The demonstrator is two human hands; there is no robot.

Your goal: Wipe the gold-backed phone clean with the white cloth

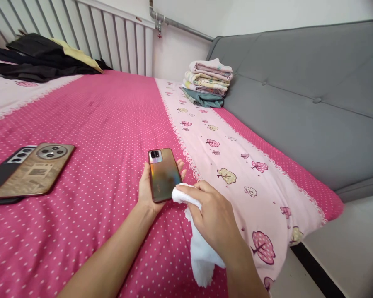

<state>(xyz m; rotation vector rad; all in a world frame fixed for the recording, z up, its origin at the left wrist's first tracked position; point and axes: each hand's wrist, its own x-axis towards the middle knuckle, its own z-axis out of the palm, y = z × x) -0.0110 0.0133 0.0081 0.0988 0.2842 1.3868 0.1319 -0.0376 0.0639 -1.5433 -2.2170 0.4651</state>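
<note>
The left hand (149, 188) is clamped around an iridescent phone (164, 174), held back-side up just above the pink dotted bed (112, 120), with the fingertips showing past the phone's right edge. The right hand (214, 217) is closed on a white cloth (200, 248), whose bunched upper end presses against the phone's lower right corner while the rest hangs down below the wrist. The two hands sit close together, meeting at the phone. Well to the left, a bronze phone (34, 169) lies camera-side up on the bed, overlapping a dark phone (3, 174) beneath it. At the far end of the bed's pale tree-patterned strip, a stack of folded cloths (207, 82) rests against the grey sofa (304, 103). Dark clothes (37, 58) with a yellow piece lie heaped at the far left, beside the white slatted panel (112, 37).
</note>
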